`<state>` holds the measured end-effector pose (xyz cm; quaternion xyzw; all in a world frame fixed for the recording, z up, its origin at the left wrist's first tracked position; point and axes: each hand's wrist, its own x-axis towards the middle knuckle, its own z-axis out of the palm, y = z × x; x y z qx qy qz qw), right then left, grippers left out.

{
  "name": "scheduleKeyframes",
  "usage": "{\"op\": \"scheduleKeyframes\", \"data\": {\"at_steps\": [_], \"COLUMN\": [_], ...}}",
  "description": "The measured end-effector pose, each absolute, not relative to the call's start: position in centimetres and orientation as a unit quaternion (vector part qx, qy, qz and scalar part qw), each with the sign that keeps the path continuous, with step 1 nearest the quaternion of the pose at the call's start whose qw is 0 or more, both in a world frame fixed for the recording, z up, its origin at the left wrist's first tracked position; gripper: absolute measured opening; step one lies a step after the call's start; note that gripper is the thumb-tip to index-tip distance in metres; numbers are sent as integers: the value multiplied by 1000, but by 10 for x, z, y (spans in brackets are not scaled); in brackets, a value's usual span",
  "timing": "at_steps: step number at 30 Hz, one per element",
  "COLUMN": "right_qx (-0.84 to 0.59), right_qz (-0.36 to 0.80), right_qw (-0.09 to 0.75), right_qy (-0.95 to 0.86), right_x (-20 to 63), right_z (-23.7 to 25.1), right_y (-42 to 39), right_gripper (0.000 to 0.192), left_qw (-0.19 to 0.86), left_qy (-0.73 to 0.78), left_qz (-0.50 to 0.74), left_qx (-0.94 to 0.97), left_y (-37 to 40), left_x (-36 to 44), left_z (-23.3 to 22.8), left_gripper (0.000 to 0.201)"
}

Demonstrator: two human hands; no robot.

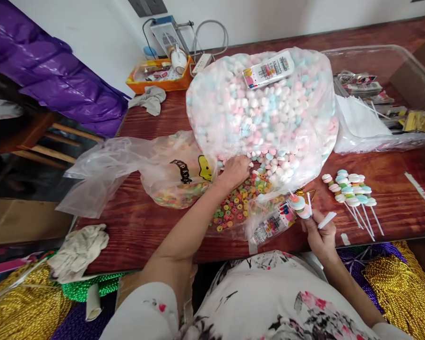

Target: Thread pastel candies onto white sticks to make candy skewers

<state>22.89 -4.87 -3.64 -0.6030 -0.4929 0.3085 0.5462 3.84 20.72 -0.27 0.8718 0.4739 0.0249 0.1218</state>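
My left hand is at the mouth of a big clear bag full of pink, white and blue marshmallows. Its fingers are curled among loose marshmallows; what they pinch, if anything, is hidden. Below it lie fruit-coloured ring candies, spilling beside a second clear bag with a yellow smiley print. Near the table's front edge, my right hand grips a candy skewer threaded with pastel marshmallows, along with white sticks. Several finished-looking skewers lie in a bunch to its right.
Printed packets rest on the big bag and near my right hand. A clear plastic bin with paper and packets stands at right. An orange tray sits at the back left; crumpled cloths lie on the left.
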Motion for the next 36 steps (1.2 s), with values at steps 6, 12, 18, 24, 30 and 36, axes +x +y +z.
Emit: {"op": "scheduleKeyframes", "data": {"at_steps": [6, 12, 18, 24, 30, 36], "right_qx": [-575, -569, -561, -544, -545, -561], "right_qz": [322, 312, 299, 295, 229, 261], "right_qw": [552, 527, 501, 493, 471, 458], "right_qy": [-511, -549, -588, -612, -655, -638], "right_x": [227, 217, 214, 202, 198, 200], "right_z": [-37, -35, -38, -41, -39, -37], "right_y": [-47, -47, -51, -47, -45, -44], "right_gripper": [27, 22, 24, 22, 15, 21], "left_qw": [135, 56, -3, -16, -37, 2], "left_qy": [388, 330, 353, 347, 264, 310], "left_qz": [97, 70, -65, -12, 3, -9], "left_qx": [906, 940, 933, 937, 964, 951], "left_y": [214, 221, 206, 202, 208, 206], "left_x": [8, 12, 13, 12, 21, 20], "left_z": [-10, -14, -3, -9, -17, -9], "left_gripper": [32, 31, 33, 32, 31, 34]}}
